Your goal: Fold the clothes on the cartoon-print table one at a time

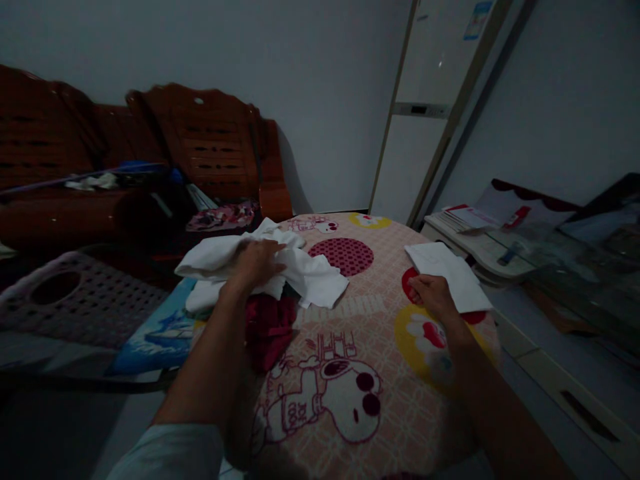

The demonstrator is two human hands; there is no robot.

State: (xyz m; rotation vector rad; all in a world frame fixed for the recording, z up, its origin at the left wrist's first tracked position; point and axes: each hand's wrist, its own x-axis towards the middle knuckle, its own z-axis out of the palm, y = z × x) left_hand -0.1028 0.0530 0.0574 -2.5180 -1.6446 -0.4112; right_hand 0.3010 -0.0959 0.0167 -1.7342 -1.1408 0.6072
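Observation:
Rumpled white cloth [320,279] lies heaped on the left side of a round table. My left hand [257,261] rests on this heap, thumb and fingers apart, with white fabric showing between them. Below the heap, a dark red cloth [270,327] hangs over the table's edge. At the right side lies a flat, folded white cloth [447,273]. Just beside its near left edge is my right hand [433,295], curled into a fist with nothing visible in it. Whether the fist touches the folded cloth is unclear.
A patterned pink tablecloth [345,347] covers the table. Wooden seats [200,140] stand behind at left, a woven chair [90,300] and blue cushion [155,333] nearer. To the right is a low cabinet [495,250] with papers; a tall white air conditioner [415,153] stands behind.

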